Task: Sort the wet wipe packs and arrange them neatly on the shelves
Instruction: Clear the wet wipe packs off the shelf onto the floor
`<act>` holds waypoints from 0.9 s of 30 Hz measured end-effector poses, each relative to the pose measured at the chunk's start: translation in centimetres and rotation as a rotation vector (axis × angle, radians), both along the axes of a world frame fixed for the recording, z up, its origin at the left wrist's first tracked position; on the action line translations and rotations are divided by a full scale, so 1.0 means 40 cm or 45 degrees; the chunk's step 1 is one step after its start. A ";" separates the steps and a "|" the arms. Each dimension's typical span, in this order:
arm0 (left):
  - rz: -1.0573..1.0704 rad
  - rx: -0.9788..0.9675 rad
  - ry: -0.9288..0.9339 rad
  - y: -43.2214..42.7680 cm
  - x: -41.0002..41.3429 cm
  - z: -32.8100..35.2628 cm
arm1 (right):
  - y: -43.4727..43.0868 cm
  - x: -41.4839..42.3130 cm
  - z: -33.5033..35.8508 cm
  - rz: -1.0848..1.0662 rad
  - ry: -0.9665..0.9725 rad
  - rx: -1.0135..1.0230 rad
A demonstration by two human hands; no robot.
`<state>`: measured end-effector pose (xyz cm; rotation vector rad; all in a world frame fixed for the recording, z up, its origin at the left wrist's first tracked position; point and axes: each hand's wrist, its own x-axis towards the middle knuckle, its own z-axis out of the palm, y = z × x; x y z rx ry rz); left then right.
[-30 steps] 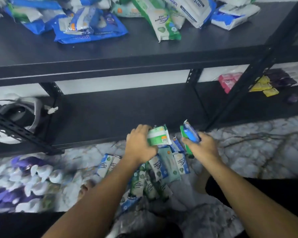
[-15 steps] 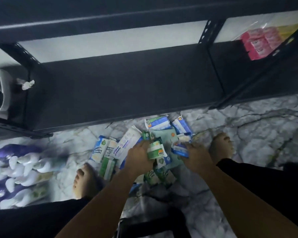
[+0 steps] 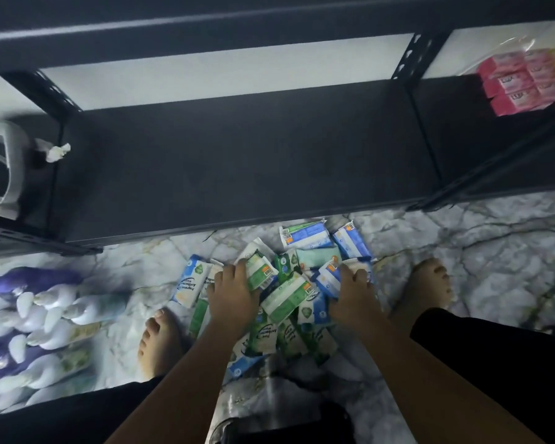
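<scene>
My left hand (image 3: pixel 234 294) grips a green pack (image 3: pixel 257 270), fingers curled over its near edge. My right hand (image 3: pixel 353 298) is curled over a blue pack (image 3: pixel 329 278). Both packs lie in the pile (image 3: pixel 289 302) of wet wipe packs on the floor (image 3: pixel 481 251), under and between my hands. Just beyond my fingertips, past the pile's far edge, runs the front lip of the low shelf (image 3: pixel 237 155); its dark board lies bare ahead of both hands. My left foot (image 3: pixel 157 342) stands just outside my left hand, and my right foot (image 3: pixel 430 290) just outside my right, hemming the pile in. Purple packs (image 3: pixel 29 315) crowd the floor far to the left. Pink packs (image 3: pixel 519 84) sit on the shelf far beyond my right hand.
</scene>
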<state>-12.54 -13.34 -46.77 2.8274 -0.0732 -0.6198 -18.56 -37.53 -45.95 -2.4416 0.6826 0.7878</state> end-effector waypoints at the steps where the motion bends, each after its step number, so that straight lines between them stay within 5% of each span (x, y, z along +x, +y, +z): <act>1: -0.012 0.012 0.015 0.004 -0.002 -0.008 | 0.003 -0.003 -0.008 0.021 -0.020 -0.043; 8: -0.026 -0.004 0.042 0.010 0.003 0.014 | 0.005 -0.011 0.008 0.066 -0.018 -0.162; 17: -0.029 -0.131 0.164 -0.004 0.018 0.233 | 0.100 0.086 0.255 0.185 -0.304 -0.143; 27: -0.261 -0.124 -0.512 0.089 0.131 0.745 | 0.262 0.226 0.744 0.375 -1.096 0.035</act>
